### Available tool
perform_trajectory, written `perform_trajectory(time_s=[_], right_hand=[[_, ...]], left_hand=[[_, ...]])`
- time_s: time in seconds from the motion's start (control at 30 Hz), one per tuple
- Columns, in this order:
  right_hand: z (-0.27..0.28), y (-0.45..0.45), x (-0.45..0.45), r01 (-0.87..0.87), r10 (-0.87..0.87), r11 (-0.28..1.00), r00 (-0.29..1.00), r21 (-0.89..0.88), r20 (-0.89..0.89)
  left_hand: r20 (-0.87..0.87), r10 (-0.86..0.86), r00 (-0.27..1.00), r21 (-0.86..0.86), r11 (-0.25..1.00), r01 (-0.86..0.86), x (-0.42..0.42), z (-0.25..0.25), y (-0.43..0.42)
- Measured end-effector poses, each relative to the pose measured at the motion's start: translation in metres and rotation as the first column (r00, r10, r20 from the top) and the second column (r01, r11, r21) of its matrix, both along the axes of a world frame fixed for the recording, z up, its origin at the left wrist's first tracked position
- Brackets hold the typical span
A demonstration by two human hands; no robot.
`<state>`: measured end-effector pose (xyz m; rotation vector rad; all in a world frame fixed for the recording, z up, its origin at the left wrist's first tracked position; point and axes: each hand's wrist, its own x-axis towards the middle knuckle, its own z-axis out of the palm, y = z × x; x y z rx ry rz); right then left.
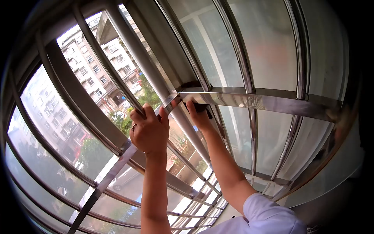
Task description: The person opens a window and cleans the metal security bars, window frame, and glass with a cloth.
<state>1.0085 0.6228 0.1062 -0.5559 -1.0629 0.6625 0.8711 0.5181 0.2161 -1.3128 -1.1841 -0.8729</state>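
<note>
My left hand, with a ring on one finger, is closed over the shiny metal crossbar of the window grille, beside an upright metal bar. To its right, my right hand is raised under the grille's crossbar. Its fingers are closed on a dark object that shows below the crossbar. A dark patch also shows just above the crossbar there; whether it is the same thing I cannot tell. The crossbar partly hides the right fingertips.
Polished upright bars surround both arms. Frosted glass panes stand behind the bars on the right. A pale window frame post runs behind the left hand. Outside are an apartment building and green plants.
</note>
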Motion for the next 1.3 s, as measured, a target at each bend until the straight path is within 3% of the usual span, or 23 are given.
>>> perform_trajectory(time_s=[0.03,0.13,0.2,0.27,0.33,0.37,0.5,0.57,0.6,0.67,0.73,0.87,0.93,0.97,1.03,1.13,1.23,1.27,1.3], right_hand=[[0.010,0.006,0.003,-0.063,0.065,0.997,0.997,-0.048,0.041],[0.033,0.005,0.003,-0.127,0.122,0.991,0.987,0.038,0.109],[0.043,-0.013,0.009,0.060,-0.073,0.997,0.956,0.056,0.285],[0.043,-0.017,0.009,-0.003,-0.005,1.000,0.955,0.026,0.298],[0.048,-0.022,0.008,-0.077,0.124,0.985,0.938,-0.154,0.325],[0.043,-0.034,0.011,0.101,-0.013,0.977,0.903,-0.185,0.429],[-0.022,-0.022,0.004,0.194,-0.167,0.980,0.910,-0.035,0.379],[-0.062,-0.020,-0.003,0.492,-0.461,0.870,0.806,0.011,0.370],[-0.082,-0.020,-0.004,0.488,-0.453,0.873,0.808,0.002,0.376],[-0.114,-0.023,-0.008,0.359,-0.227,0.879,0.894,-0.314,0.386],[-0.119,-0.042,-0.007,0.315,-0.232,0.917,0.921,-0.245,0.314],[-0.194,-0.036,-0.017,0.398,-0.313,0.858,0.906,-0.325,0.284],[-0.207,-0.046,-0.018,0.385,-0.296,0.821,0.918,-0.421,0.262],[-0.214,-0.052,-0.016,0.284,-0.199,0.802,0.956,-0.525,0.213],[-0.221,-0.051,-0.021,0.299,-0.272,0.796,0.953,-0.526,0.131],[-0.197,-0.043,-0.024,0.332,-0.303,0.816,0.943,-0.474,0.139],[-0.125,-0.031,-0.016,0.508,-0.494,0.859,0.855,-0.066,0.158],[-0.097,-0.028,-0.010,0.488,-0.483,0.873,0.867,-0.012,0.124],[-0.068,-0.029,-0.003,0.387,-0.379,0.918,0.920,-0.090,0.095]], left_hand=[[0.002,0.002,1.000,-0.018,1.000,-0.002,0.001,0.000,-0.002],[-0.007,0.005,1.000,-0.018,1.000,-0.005,0.000,0.001,-0.001],[0.003,0.025,1.000,-0.052,0.998,-0.025,0.002,0.001,-0.003],[-0.008,0.023,1.000,-0.057,0.998,-0.023,0.001,-0.001,-0.002],[-0.037,-0.001,0.999,-0.005,1.000,0.001,0.000,-0.001,-0.002],[-0.042,-0.006,0.999,-0.006,1.000,0.006,0.002,-0.001,-0.003],[-0.013,-0.054,0.998,-0.076,0.996,0.053,0.000,-0.001,-0.008],[-0.012,-0.065,0.998,-0.092,0.994,0.064,0.000,-0.001,-0.009],[-0.017,-0.073,0.997,-0.097,0.993,0.071,0.000,-0.001,-0.010],[-0.026,-0.078,0.997,-0.113,0.991,0.074,-0.002,-0.001,-0.011],[-0.027,-0.091,0.996,-0.092,0.992,0.088,-0.001,-0.002,-0.009],[-0.030,-0.086,0.996,-0.090,0.992,0.083,-0.002,-0.002,-0.008],[-0.022,-0.092,0.996,-0.085,0.992,0.090,-0.003,-0.002,-0.006],[-0.007,-0.076,0.997,-0.100,0.992,0.075,-0.002,-0.002,-0.007],[-0.013,-0.072,0.997,-0.062,0.996,0.072,-0.003,-0.003,-0.005],[0.002,-0.064,0.998,-0.062,0.996,0.064,-0.004,-0.003,-0.002],[0.029,-0.105,0.994,-0.058,0.993,0.106,-0.004,-0.003,-0.001],[0.041,-0.120,0.992,-0.071,0.990,0.123,-0.005,-0.003,-0.002],[0.058,-0.135,0.989,-0.093,0.986,0.140,-0.004,-0.002,-0.004]])
